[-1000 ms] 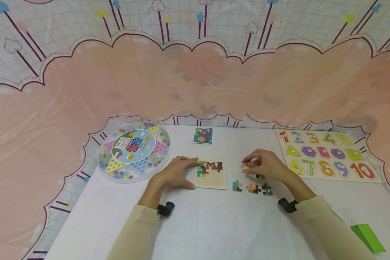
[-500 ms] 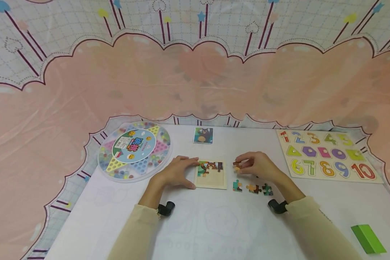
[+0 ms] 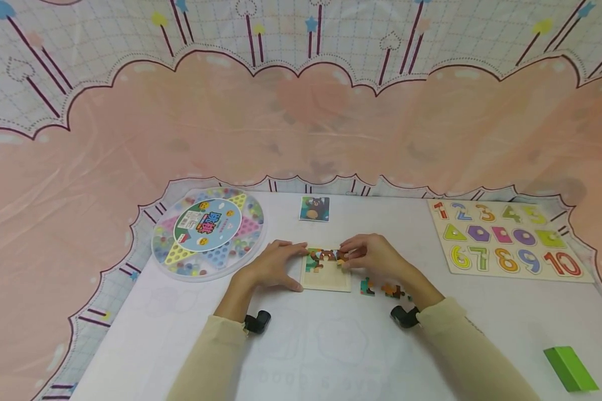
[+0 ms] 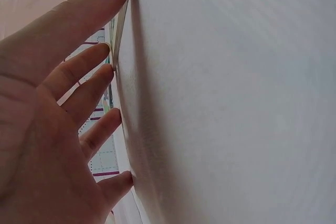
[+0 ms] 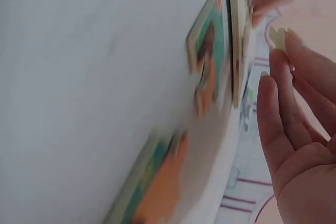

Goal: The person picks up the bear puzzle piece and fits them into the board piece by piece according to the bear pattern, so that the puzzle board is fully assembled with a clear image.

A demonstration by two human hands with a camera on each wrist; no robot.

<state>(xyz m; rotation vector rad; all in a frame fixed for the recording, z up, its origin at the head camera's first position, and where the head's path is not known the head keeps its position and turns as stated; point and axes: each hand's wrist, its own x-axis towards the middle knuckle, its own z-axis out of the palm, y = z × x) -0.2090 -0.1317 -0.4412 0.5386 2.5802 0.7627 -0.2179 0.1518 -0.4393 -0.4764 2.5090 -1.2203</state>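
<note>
In the head view my left hand (image 3: pixel 270 264) rests against the left side of a small wooden puzzle tray (image 3: pixel 333 280), thumb and forefinger spread toward its corners. The left wrist view shows its fingers straight and spread, tips on the white surface. My right hand (image 3: pixel 376 257) pinches a jigsaw piece (image 5: pixel 278 39) between thumb and fingertips at the tray's upper right. Part of a bear picture (image 3: pixel 321 256) fills the tray's upper part. Loose jigsaw pieces lie right of the tray, one teal (image 3: pixel 367 287), one orange and brown (image 3: pixel 393 290); another is mostly hidden by the right wrist.
A bear picture card (image 3: pixel 314 209) lies behind the tray. To the left is a round Chinese checkers set (image 3: pixel 207 225) with coloured balls. A number and shape board (image 3: pixel 501 273) lies at the right, and a green block (image 3: pixel 572 368) near the front right.
My right hand has carried the jigsaw piece leftward from beside the loose pieces to the upper right of the tray. The left hand has stayed in place at the tray.
</note>
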